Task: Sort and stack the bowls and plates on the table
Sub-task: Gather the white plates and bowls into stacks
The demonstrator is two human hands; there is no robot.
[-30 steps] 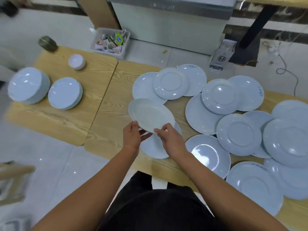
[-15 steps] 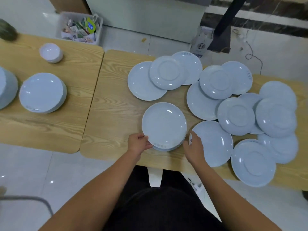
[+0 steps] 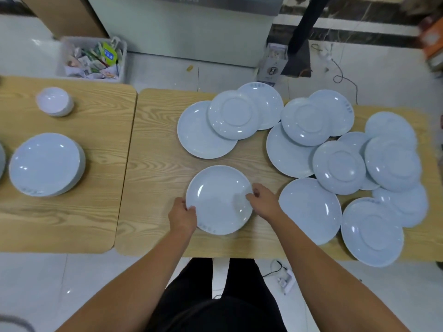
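head view: we see a stack of round white ceramic plates (image 3: 45, 164) on the left wooden table (image 3: 72, 224); near the front edge of the right table (image 3: 153, 188), left hand (image 3: 182, 218) and right hand (image 3: 263, 202) pinch opposite rims of one round white plate (image 3: 219, 200).

Canteen (perhaps) — wooden tables (image 3: 155, 144), tiled floor (image 3: 227, 75); plates (image 3: 218, 197)
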